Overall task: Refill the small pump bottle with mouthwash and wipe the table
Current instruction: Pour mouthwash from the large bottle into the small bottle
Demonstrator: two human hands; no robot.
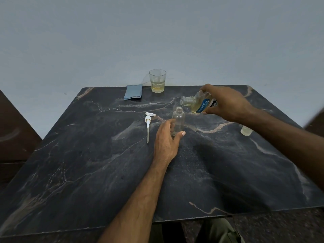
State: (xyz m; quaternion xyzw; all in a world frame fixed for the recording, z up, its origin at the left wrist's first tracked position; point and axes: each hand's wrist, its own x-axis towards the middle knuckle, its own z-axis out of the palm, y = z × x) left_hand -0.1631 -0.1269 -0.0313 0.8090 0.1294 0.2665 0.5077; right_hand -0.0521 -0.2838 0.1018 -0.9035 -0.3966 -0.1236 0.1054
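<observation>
Table open from 6 through 9 o'clock. Pump head lies just left of centre; cloth and glass block 12 o'clock edge. Cap sits at 3 o'clock.

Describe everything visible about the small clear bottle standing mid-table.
The small bottle is clear plastic by its look, round-shouldered with a short threaded neck, uncapped and apparently empty. It stands upright on the dark marble table. The left hand grips its lower body; the tilted mouthwash bottle has its mouth just above the opening.
</observation>
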